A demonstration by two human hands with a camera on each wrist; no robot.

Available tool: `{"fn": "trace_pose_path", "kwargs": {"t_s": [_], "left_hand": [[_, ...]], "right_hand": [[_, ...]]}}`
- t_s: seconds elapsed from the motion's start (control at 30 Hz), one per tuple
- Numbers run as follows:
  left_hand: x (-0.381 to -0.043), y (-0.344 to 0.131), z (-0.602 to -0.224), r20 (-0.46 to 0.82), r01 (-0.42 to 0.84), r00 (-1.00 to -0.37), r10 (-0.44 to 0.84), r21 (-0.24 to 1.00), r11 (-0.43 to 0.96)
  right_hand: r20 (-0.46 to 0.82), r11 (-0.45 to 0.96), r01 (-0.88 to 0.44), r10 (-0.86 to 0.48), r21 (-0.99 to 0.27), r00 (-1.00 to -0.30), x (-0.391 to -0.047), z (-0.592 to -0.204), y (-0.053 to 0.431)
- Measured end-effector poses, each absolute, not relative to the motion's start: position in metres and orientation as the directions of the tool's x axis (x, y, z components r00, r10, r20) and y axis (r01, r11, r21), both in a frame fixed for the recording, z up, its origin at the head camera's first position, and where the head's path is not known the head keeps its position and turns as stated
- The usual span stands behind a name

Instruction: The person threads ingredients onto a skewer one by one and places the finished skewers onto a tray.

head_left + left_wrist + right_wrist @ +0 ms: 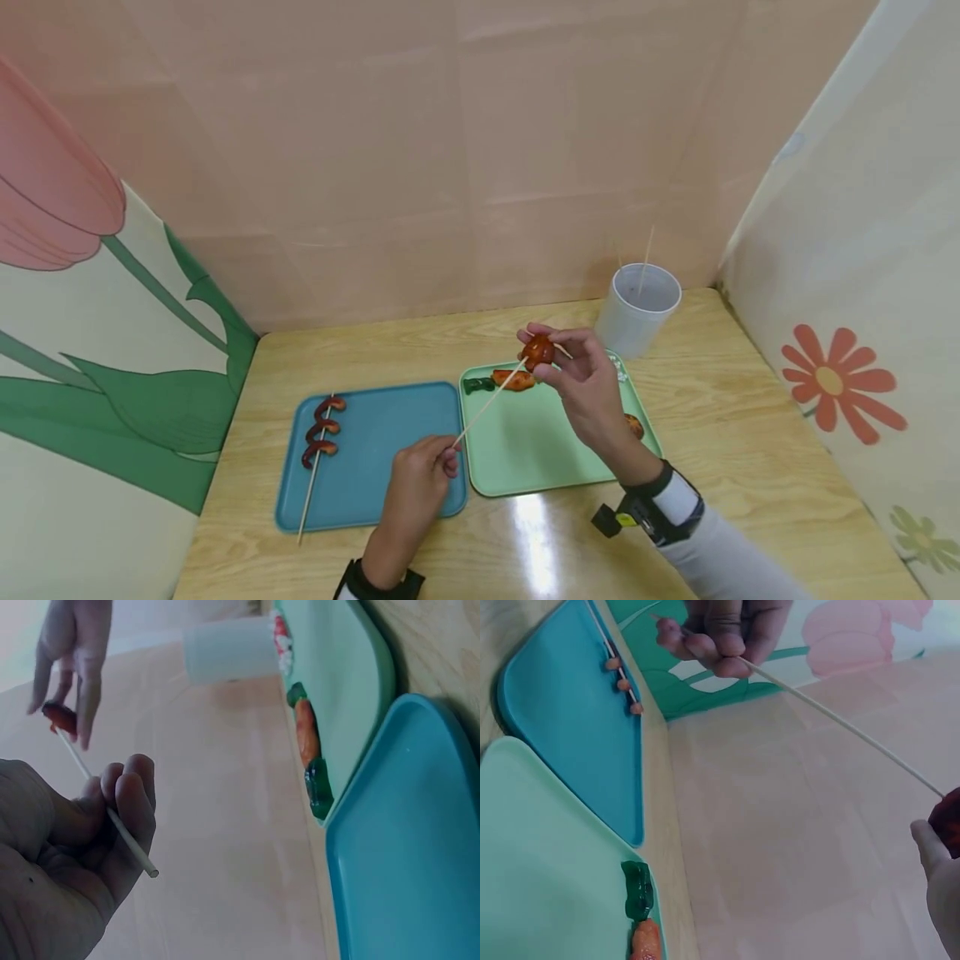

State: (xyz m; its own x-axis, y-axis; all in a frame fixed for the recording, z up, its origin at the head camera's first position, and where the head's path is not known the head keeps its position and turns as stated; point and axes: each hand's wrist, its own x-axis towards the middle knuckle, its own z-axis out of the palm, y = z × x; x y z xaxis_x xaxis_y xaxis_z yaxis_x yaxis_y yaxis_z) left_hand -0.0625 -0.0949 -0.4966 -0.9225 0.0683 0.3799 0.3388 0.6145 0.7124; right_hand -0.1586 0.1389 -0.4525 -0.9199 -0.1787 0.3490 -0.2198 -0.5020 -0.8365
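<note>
My left hand (pixel 422 483) pinches a thin wooden skewer (pixel 491 400) near its lower end; the stick slants up to the right. At its upper end my right hand (pixel 588 387) grips a glossy reddish-brown food piece (pixel 537 352) between thumb and fingers. The skewer's tip meets that piece; how deep it goes in is hidden. Both hands are above the light green tray (pixel 525 467). On the blue tray (pixel 390 417) at the left lies another skewer (pixel 308 500) threaded through curled brown pieces (pixel 322 429).
Along the green tray's back edge lie a dark green piece (pixel 478 385) and an orange piece (pixel 513 381). A brown piece (pixel 634 426) sits at its right side, partly behind my wrist. Behind stands a white cup (pixel 633 321) with thin sticks in it.
</note>
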Motion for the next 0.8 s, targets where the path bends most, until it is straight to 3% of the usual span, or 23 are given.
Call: {"fn": "trace_pose_path", "kwargs": {"t_s": [0.33, 0.5, 0.8], "left_hand": [[-0.061, -0.103, -0.498, 0.46, 0.374, -0.887, 0.047, 0.654, 0.657], [-0.066, -0.103, -0.493, 0.533, 0.415, -0.845, 0.051, 0.592, 0.691], [-0.076, -0.092, -0.471, 0.629, 0.506, -0.77, 0.111, 0.495, 0.707]], "right_hand": [[0.234, -0.423, -0.06, -0.373, -0.904, -0.898, -0.162, -0.44, 0.147], [0.278, -0.462, -0.082, -0.375, -0.883, -0.884, -0.155, -0.445, 0.134], [0.224, -0.319, -0.07, -0.478, -0.945, -0.849, -0.125, -0.484, 0.089]]}}
